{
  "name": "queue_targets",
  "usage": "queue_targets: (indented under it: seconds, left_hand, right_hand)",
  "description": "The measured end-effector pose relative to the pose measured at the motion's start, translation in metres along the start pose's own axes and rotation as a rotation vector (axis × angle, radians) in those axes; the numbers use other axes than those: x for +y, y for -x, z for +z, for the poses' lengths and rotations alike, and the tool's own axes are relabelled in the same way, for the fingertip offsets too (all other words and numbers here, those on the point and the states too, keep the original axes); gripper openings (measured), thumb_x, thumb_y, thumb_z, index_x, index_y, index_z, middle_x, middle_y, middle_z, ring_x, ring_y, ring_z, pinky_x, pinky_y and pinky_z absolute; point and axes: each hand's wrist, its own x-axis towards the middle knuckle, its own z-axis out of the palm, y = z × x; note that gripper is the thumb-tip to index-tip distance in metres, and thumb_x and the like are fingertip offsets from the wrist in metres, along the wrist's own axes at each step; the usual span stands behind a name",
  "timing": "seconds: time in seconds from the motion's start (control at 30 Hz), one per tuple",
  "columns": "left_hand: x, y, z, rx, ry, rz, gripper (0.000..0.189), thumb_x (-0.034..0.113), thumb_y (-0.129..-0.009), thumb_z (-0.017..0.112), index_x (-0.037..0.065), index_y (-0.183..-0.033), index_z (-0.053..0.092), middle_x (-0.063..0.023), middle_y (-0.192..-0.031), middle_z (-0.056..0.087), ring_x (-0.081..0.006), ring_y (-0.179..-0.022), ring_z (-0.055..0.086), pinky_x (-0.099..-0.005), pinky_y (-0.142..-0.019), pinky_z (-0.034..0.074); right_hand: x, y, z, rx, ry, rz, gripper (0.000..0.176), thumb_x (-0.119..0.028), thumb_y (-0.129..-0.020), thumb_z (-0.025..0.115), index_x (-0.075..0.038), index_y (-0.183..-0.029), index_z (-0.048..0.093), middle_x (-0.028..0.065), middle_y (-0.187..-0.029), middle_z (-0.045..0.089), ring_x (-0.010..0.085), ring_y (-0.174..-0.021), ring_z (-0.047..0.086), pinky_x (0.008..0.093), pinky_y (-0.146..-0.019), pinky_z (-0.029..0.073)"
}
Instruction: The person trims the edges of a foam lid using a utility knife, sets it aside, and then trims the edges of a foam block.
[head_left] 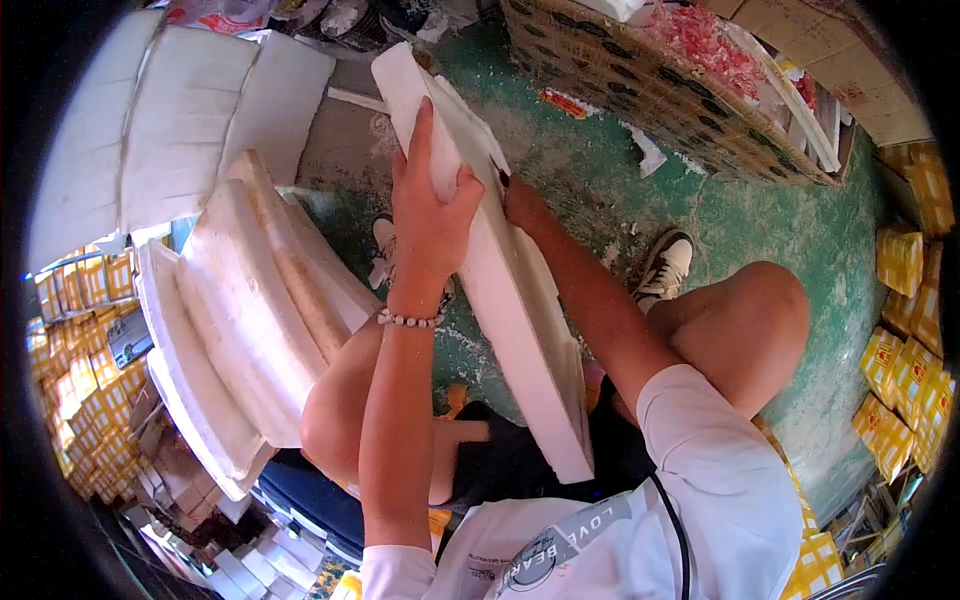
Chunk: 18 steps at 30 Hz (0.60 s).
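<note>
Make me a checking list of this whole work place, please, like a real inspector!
Surface: green floor, scuffed, with white crumbs scattered on it.
Job's things: one long white foam piece, slanting between the knees; more foam slabs lean together at the left.
Clutter: a red and yellow wrapper and a white scrap on the floor.
Hands: left hand holds the foam piece; right hand is at its other side, fingertips partly hidden.
Cables: a thin black cord hangs over the shirt; no others made out.
Surroundings: cardboard box with pink shreds; yellow-taped parcels on both sides.
</note>
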Motion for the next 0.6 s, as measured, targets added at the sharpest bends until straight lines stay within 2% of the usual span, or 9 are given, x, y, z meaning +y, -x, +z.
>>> queue_targets:
  seconds: [0.03, 0.07, 0.13, 0.27, 0.33, 0.43, 0.6]
  left_hand:
    - [-0.002, 0.000, 0.000, 0.011, 0.009, 0.026, 0.080, 0.007, -0.087, 0.062, 0.014, -0.162, 0.034, -0.0312, -0.141, 0.050, -0.0436, -0.124, 0.056, -0.0443, -0.108, 0.046]
    - [-0.004, 0.001, 0.000, 0.014, 0.012, 0.023, 0.080, 0.007, -0.087, 0.062, 0.014, -0.162, 0.034, -0.0312, -0.141, 0.050, -0.0436, -0.124, 0.056, -0.0443, -0.108, 0.046]
    - [-0.007, 0.001, -0.001, 0.031, -0.095, 0.083, 0.080, 0.008, -0.088, 0.062, 0.015, -0.162, 0.034, -0.0307, -0.140, 0.050, -0.0435, -0.123, 0.057, -0.0448, -0.107, 0.046]
    - [0.001, 0.003, -0.005, 0.023, -0.034, 0.033, 0.079, 0.008, -0.089, 0.062, 0.016, -0.162, 0.035, -0.0297, -0.137, 0.051, -0.0439, -0.122, 0.057, -0.0454, -0.106, 0.047]
    - [0.000, 0.002, -0.004, 0.017, -0.031, 0.026, 0.078, 0.009, -0.089, 0.062, 0.017, -0.162, 0.036, -0.0287, -0.135, 0.052, -0.0434, -0.121, 0.058, -0.0446, -0.105, 0.047]
    - [-0.004, 0.001, -0.002, 0.002, 0.015, -0.023, 0.078, 0.009, -0.089, 0.062, 0.018, -0.162, 0.037, -0.0281, -0.135, 0.052, -0.0431, -0.119, 0.059, -0.0438, -0.104, 0.048]
    - [-0.006, -0.002, 0.004, 0.016, 0.010, 0.038, 0.078, 0.008, -0.089, 0.062, 0.018, -0.162, 0.037, -0.0290, -0.136, 0.052, -0.0432, -0.117, 0.060, -0.0441, -0.102, 0.049]
  right_hand:
    - [0.000, 0.000, -0.001, -0.012, -0.025, -0.005, 0.042, -0.017, -0.099, 0.057, 0.002, -0.135, 0.048, 0.0363, -0.109, 0.066, 0.0499, -0.097, 0.069, 0.0612, -0.083, 0.056]
    - [-0.001, 0.003, -0.004, -0.015, -0.020, -0.005, 0.042, -0.017, -0.099, 0.057, 0.002, -0.135, 0.048, 0.0363, -0.109, 0.066, 0.0499, -0.097, 0.069, 0.0612, -0.083, 0.056]
    - [-0.008, 0.005, -0.010, -0.009, 0.114, -0.219, 0.043, -0.019, -0.101, 0.053, 0.002, -0.138, 0.046, 0.0340, -0.110, 0.063, 0.0496, -0.094, 0.068, 0.0603, -0.082, 0.057]
    - [0.000, -0.010, 0.002, 0.001, 0.183, -0.210, 0.044, -0.016, -0.100, 0.051, 0.002, -0.140, 0.046, 0.0324, -0.115, 0.059, 0.0498, -0.094, 0.067, 0.0584, -0.079, 0.058]
    - [0.036, -0.046, 0.033, -0.011, 0.066, -0.046, 0.043, -0.016, -0.094, 0.062, 0.010, -0.126, 0.049, 0.0370, -0.105, 0.069, 0.0538, -0.100, 0.068, 0.0595, -0.085, 0.053]
    - [0.058, -0.057, 0.048, 0.017, 0.060, -0.112, 0.047, -0.018, -0.094, 0.063, 0.010, -0.129, 0.048, 0.0368, -0.105, 0.069, 0.0523, -0.098, 0.069, 0.0596, -0.084, 0.053]
    - [0.044, -0.035, 0.030, -0.073, 0.128, -0.041, 0.048, -0.018, -0.093, 0.065, 0.010, -0.128, 0.048, 0.0365, -0.106, 0.069, 0.0511, -0.098, 0.069, 0.0588, -0.083, 0.054]
